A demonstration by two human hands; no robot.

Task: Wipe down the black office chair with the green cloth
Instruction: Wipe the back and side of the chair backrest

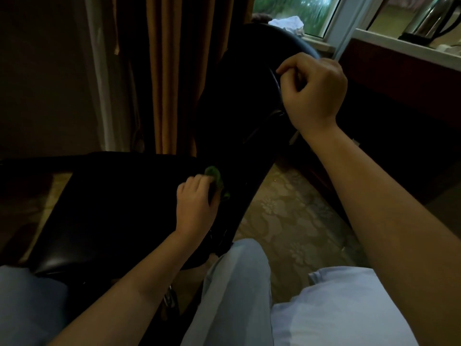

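The black office chair [107, 211] fills the middle of the view, its seat at the lower left and its backrest rising toward the window. My left hand [197, 206] presses the green cloth [215, 178] into the crease where the seat meets the backrest; only a small fold of cloth shows past my fingers. My right hand [311, 93] is curled over the right edge of the backrest, gripping it.
Brown curtains [172, 78] hang behind the chair. A window sill at the upper right carries a metal kettle [434, 18], and a white crumpled thing [287, 22] lies behind the chair top. Patterned carpet [294, 216] lies to the right. My knees in light trousers are at the bottom.
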